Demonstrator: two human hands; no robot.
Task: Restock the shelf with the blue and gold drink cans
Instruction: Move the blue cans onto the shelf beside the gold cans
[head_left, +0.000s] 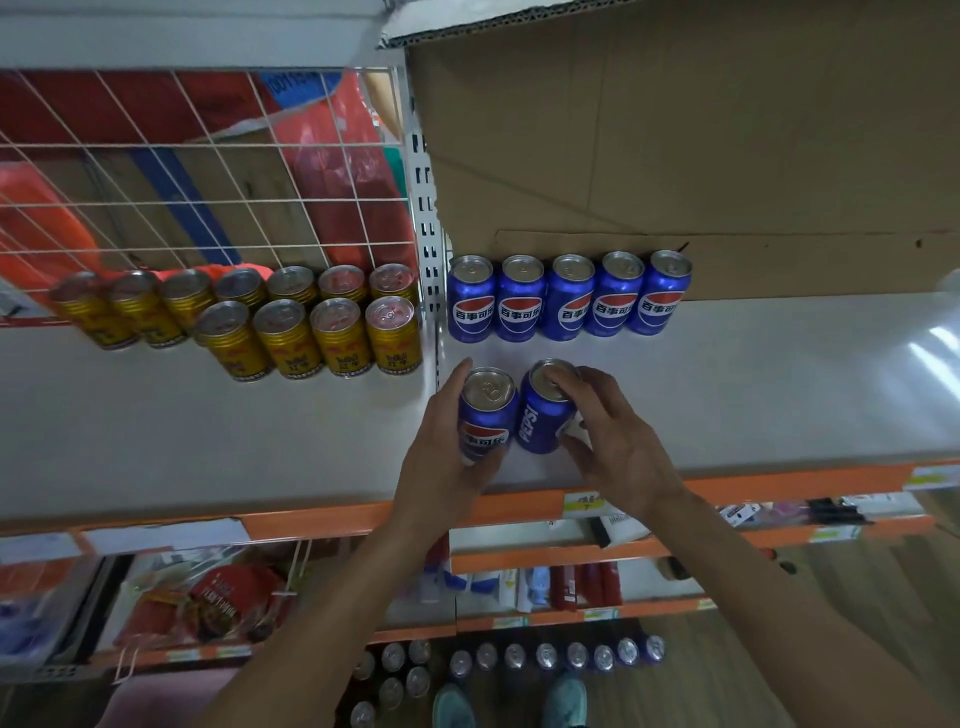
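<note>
Left hand (441, 447) grips one blue can (485, 410), right hand (618, 441) a second can (543, 415) (both seemingly on the shelf (779, 374)).

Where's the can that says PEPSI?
In the head view, the right hand holds the PEPSI can at the shelf, right of the other can in the left hand.

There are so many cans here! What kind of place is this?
Probably a small shop: blue cans and gold cans stand in rows on a shelf whose orange edge carries price labels.
</note>
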